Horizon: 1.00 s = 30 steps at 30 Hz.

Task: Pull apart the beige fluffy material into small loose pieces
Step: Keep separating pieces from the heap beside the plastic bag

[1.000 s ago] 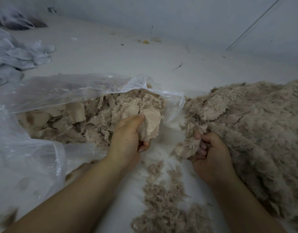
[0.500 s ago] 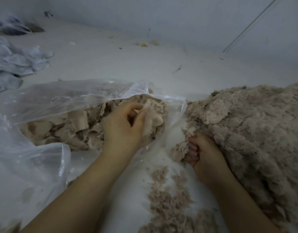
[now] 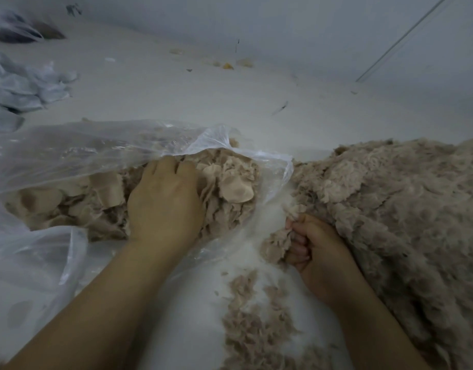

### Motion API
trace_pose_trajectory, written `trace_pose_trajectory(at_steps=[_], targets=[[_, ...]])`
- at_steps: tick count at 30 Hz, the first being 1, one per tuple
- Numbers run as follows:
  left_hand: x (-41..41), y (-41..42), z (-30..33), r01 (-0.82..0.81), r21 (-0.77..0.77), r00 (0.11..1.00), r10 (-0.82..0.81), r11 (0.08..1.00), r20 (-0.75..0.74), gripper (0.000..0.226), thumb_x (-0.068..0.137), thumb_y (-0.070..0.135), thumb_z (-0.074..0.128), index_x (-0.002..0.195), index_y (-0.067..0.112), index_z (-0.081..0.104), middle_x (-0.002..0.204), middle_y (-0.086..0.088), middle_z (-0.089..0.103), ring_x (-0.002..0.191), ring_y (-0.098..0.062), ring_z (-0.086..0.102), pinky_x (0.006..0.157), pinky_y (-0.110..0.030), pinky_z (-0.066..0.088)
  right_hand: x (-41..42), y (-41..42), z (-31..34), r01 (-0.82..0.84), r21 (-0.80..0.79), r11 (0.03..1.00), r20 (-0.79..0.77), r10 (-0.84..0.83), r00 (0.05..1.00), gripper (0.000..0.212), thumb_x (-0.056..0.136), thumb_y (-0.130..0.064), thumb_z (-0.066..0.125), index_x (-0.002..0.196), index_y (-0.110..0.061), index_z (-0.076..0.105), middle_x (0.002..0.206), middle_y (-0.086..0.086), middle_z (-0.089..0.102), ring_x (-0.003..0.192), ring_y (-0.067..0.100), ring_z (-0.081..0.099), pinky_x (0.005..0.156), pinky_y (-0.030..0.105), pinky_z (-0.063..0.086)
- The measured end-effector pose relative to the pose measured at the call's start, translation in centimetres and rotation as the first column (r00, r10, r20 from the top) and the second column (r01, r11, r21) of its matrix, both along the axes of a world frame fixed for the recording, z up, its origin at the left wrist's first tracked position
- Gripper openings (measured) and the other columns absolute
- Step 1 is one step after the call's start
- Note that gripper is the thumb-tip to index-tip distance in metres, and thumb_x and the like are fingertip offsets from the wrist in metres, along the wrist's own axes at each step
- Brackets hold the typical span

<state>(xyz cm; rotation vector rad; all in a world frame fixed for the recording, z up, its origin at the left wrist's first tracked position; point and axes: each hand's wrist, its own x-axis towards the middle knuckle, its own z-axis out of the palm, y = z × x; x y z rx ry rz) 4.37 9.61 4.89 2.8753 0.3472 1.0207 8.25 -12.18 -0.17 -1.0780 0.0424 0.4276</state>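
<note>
A clear plastic bag [image 3: 77, 150] lies open on the left, filled with compacted beige fluffy material [image 3: 230, 182]. My left hand [image 3: 164, 201] reaches into the bag's mouth, its fingers dug into the beige chunks. A large heap of loosened beige fluff [image 3: 395, 209] spreads on the right. At the heap's left edge my right hand [image 3: 314, 247] grips a small beige tuft [image 3: 276, 244] with curled fingers. Loose shredded pieces [image 3: 252, 324] lie on the white surface between my arms.
Crumpled grey-white plastic bags [image 3: 19, 89] sit at the far left. Small yellow scraps [image 3: 227, 65] lie near the back wall. The white surface [image 3: 192, 102] stretches behind the bag and the heap.
My left hand has let go of the beige chunk it held and pushed deeper into the bag. My right hand keeps its tuft and has shifted slightly toward the heap.
</note>
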Motion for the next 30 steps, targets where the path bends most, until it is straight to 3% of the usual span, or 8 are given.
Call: trace_pose_trajectory(at_steps=[3,6,10,14,16,18,21,30], targets=[[-1.0,-2.0,0.2,0.182,0.014,0.967,-0.182,0.983,0.177,0.008,0.077,0.002,0.063,0.085,0.002,0.065,0.081,-0.017,0.059,0.069,-0.035,0.054,0.05,-0.035,0.035,0.2,0.2,0.1,-0.017,-0.014,1.0,0.015,0.017,1.0,0.045,0.095,0.002,0.039,0.057,-0.017,0.055,0.054,-0.003,0.031,0.041,0.005,0.024,0.036,0.017,0.021],[-1.7,-4.3,-0.9,0.368,0.019,0.925,-0.368,0.93,0.089,0.009,0.081,0.008,0.059,0.078,0.004,0.067,0.074,-0.012,0.06,0.062,-0.031,0.055,0.046,-0.037,0.044,0.1,0.1,0.3,-0.021,-0.011,1.0,-0.015,0.021,1.0,0.037,0.095,0.002,0.037,0.066,-0.011,0.057,0.054,-0.003,0.032,0.04,0.005,0.025,0.035,0.016,0.023],[-1.0,-4.0,-1.7,0.332,-0.036,0.937,-0.334,0.943,-0.107,0.016,0.07,0.0,0.071,0.062,0.004,0.057,0.061,-0.014,0.055,0.051,-0.031,0.051,0.042,-0.034,0.043,-0.1,0.1,0.7,-0.023,0.0,1.0,-0.047,0.023,0.999,0.033,0.094,0.003,0.038,0.068,-0.008,0.054,0.052,-0.003,0.033,0.039,0.004,0.027,0.034,0.015,0.023],[-0.8,-3.4,-1.5,0.341,-0.142,0.934,-0.352,0.929,-0.064,0.01,0.082,0.005,0.062,0.073,0.001,0.061,0.073,-0.014,0.057,0.065,-0.034,0.055,0.049,-0.038,0.045,-0.1,0.3,0.8,0.002,-0.007,1.0,-0.056,-0.003,0.998,0.041,0.095,0.004,0.038,0.062,-0.011,0.056,0.053,-0.002,0.03,0.039,0.005,0.026,0.034,0.015,0.023],[-1.0,-4.3,-1.8,0.466,-0.214,0.879,-0.478,0.859,-0.003,0.014,0.086,0.014,0.058,0.084,0.004,0.067,0.083,-0.008,0.061,0.074,-0.025,0.059,0.059,-0.037,0.051,-0.1,0.2,0.8,0.005,-0.009,1.0,-0.053,-0.006,0.999,0.037,0.094,0.002,0.04,0.064,-0.01,0.056,0.055,-0.001,0.029,0.04,0.005,0.025,0.035,0.015,0.023],[-1.3,-5.5,-2.1,0.546,-0.379,0.808,-0.59,0.747,0.001,0.017,0.088,0.023,0.064,0.099,0.012,0.069,0.09,0.007,0.061,0.077,0.0,0.057,0.069,-0.019,0.049,-0.2,0.2,0.7,-0.015,-0.007,1.0,-0.033,0.015,0.999,0.016,0.086,-0.001,0.048,0.072,-0.009,0.051,0.056,-0.001,0.028,0.041,0.005,0.025,0.036,0.015,0.023],[-1.3,-6.9,-3.0,0.504,-0.637,0.737,-0.675,0.583,-0.036,0.033,0.084,0.024,0.074,0.115,0.02,0.064,0.083,0.021,0.056,0.067,0.019,0.05,0.064,0.0,0.036,-0.3,0.0,0.6,-0.051,-0.011,0.999,0.023,0.051,0.998,0.007,0.077,-0.009,0.054,0.078,-0.009,0.047,0.056,-0.001,0.029,0.043,0.005,0.027,0.037,0.016,0.026],[-0.7,-7.2,-3.6,0.294,-0.918,0.796,-0.6,0.266,0.081,0.01,0.084,0.009,0.075,0.079,0.015,0.068,0.065,-0.012,0.067,0.042,-0.011,0.054,0.041,-0.023,0.044,-0.7,-0.1,0.5,-0.092,-0.018,0.996,0.107,0.093,0.99,0.023,0.088,-0.021,0.06,0.069,-0.011,0.052,0.054,-0.001,0.036,0.043,0.005,0.031,0.04,0.017,0.029]])
